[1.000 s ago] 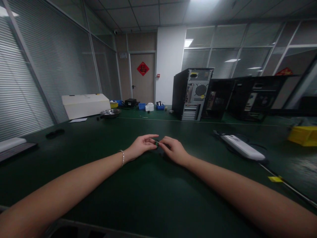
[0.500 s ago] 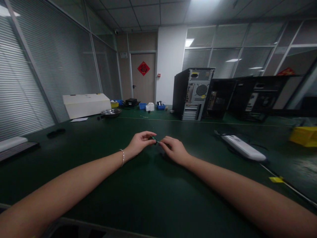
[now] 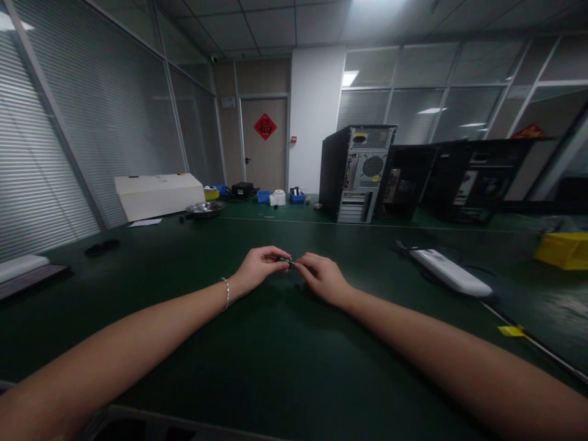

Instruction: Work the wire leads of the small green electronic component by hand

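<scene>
Above the middle of the green table point(image 3: 275, 343), my left hand point(image 3: 261, 268) pinches a small green and black part point(image 3: 285, 261) between thumb and fingers. Its exact kind is too small to make out. From the other side my right hand point(image 3: 325, 280) comes in, thumb and fingertips closed at the part's thin right end. Whatever lies between those right fingertips is mostly hidden. The two hands are only a short gap apart, and a bracelet point(image 3: 226, 293) circles my left wrist.
A white power strip point(image 3: 452, 272) with its cable lies to the right, near a yellow bin point(image 3: 564, 251). Computer towers point(image 3: 358, 174) stand at the back right. A white box point(image 3: 158, 197) and a metal bowl point(image 3: 205, 210) sit at the back left, small blue bins point(image 3: 297, 197) further along.
The small green and black part has turned between the fingers and lies more level now, showing more green. Both hands stay in nearly the same place.
</scene>
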Motion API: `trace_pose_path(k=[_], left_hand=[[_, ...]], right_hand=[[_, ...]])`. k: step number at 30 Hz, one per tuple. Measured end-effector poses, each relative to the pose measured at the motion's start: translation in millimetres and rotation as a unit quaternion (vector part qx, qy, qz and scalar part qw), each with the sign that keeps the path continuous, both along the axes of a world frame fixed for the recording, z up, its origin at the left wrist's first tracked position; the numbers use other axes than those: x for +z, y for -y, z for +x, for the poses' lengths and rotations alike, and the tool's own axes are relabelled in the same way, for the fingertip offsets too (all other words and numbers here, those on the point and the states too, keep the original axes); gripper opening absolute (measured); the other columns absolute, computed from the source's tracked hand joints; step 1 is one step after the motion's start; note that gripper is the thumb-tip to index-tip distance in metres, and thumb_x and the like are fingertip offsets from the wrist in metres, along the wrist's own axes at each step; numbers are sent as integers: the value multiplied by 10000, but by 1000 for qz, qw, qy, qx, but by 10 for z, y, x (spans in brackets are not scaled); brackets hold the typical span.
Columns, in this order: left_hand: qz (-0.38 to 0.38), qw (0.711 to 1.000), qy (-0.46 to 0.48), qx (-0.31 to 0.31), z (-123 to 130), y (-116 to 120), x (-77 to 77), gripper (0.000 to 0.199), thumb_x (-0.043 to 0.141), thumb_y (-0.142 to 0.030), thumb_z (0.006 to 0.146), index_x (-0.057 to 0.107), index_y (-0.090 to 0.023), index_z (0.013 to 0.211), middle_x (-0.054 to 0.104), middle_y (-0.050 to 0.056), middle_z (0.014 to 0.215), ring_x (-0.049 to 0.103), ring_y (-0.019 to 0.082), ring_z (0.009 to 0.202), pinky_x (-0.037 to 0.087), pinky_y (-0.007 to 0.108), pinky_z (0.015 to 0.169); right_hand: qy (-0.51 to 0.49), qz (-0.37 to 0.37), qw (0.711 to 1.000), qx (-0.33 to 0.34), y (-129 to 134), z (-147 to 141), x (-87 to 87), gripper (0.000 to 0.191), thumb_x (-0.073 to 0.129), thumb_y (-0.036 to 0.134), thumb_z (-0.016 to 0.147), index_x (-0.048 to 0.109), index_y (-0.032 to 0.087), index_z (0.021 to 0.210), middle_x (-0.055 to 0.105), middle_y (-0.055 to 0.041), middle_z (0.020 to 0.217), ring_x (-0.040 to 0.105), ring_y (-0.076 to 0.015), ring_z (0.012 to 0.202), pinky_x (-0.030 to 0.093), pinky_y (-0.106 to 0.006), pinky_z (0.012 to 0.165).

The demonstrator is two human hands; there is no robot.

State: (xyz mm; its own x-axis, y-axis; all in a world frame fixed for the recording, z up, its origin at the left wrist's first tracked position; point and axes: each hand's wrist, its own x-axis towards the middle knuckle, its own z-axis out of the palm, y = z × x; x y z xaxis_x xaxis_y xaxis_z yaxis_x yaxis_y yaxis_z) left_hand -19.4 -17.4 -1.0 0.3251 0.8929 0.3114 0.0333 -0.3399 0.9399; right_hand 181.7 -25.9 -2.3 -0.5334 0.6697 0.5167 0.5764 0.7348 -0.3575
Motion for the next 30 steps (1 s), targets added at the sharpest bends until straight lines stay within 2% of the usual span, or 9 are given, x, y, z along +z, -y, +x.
trace_pose_path(k=[13,21,30], left_hand=[[-50,996,72,2,19,-34,-66,254,759,-163,638,678,-115,874,717,49,836,677,149,725,557,311,747],[-31,997,58,29,56,-9,-48,236,757,-154,642,682,-115,862,715,39,805,674,141,730,548,283,754],[-52,995,81,15,50,-28,-69,245,750,-163,655,668,-115,881,698,43,825,661,145,749,536,295,752]], right_hand=[[-7,-2,1000,9,-35,8,-24,222,424,281,913,633,204,903,613,-21,846,546,-140,771,383,-234,666],[-10,0,1000,-4,-42,-1,-25,230,422,288,910,637,208,905,620,-23,855,552,-144,773,386,-234,661],[-25,-10,1000,3,-65,-18,-44,233,416,295,910,634,212,911,628,-25,878,557,-150,803,401,-241,694]])
